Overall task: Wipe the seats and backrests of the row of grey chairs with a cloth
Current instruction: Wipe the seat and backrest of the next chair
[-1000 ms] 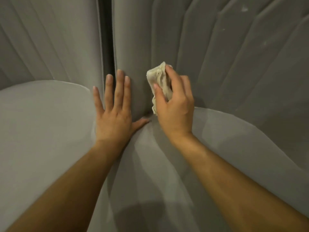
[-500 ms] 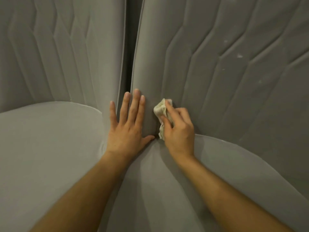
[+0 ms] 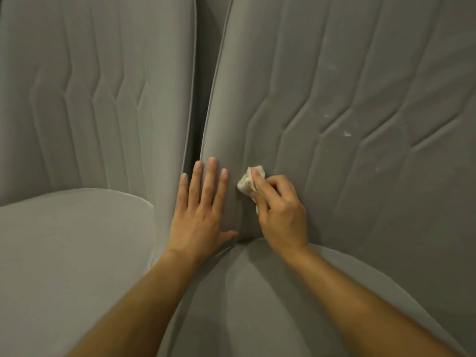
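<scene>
The right hand (image 3: 279, 212) grasps a crumpled cream cloth (image 3: 249, 182) against the quilted grey backrest (image 3: 347, 104) near its left edge. The left hand (image 3: 199, 211), released, lies flat on that piped edge, above the smooth rounded seat (image 3: 257, 292).

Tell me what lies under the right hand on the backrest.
A bunched pale cloth, gripped by the right hand against the right chair's backrest. Only its upper end shows; the rest, and the fabric beneath, is covered.
</scene>
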Demonstrator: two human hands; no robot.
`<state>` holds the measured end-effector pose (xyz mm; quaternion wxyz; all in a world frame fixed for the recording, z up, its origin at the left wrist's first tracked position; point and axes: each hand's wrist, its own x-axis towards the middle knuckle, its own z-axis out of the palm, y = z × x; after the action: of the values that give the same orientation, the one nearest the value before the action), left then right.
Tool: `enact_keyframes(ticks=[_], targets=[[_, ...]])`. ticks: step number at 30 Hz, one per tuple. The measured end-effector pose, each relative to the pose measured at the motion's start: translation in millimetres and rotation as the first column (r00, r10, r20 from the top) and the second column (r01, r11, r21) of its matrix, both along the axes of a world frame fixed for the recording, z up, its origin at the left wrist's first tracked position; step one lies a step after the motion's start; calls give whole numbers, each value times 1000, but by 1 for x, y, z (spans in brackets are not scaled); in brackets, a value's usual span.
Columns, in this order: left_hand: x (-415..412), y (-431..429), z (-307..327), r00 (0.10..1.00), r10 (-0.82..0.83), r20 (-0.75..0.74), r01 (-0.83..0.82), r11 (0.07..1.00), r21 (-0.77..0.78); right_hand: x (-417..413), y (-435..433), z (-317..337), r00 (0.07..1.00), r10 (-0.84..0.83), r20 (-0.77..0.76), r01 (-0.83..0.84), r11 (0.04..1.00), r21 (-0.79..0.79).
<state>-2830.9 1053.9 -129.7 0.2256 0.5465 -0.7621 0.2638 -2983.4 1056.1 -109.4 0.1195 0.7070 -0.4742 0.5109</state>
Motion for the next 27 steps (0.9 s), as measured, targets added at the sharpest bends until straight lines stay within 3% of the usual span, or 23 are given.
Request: enact_keyframes(ticks=[4, 7, 10, 15, 19, 23, 27], targets=[[-17, -17, 45, 999, 22, -33, -24, 999, -41, 0, -26, 85, 995, -40, 95, 58, 979, -195], [-28, -35, 75, 995, -6, -103, 5, 1000, -15, -5, -59, 147, 987, -149, 61, 159, 964, -215], [-32, -41, 79, 991, -44, -126, 43, 999, -9, -2, -66, 129, 977, -207, -55, 191, 958, -213], [-33, -37, 80, 993, -36, -113, 35, 999, -14, -3, -38, 58, 996, -55, -75, 45, 991, -128], [-33, -40, 93, 993, -31, -112, 34, 999, 17, -12, -36, 100, 993, -26, -115, 10, 990, -141], [-44, -60, 133, 982, -61, -181, 61, 998, -7, -12, -74, 196, 977, -207, 46, 212, 951, -227], [-47, -69, 138, 981, -70, -178, 66, 997, -27, -9, -95, 205, 919, -383, -91, 358, 910, -210]])
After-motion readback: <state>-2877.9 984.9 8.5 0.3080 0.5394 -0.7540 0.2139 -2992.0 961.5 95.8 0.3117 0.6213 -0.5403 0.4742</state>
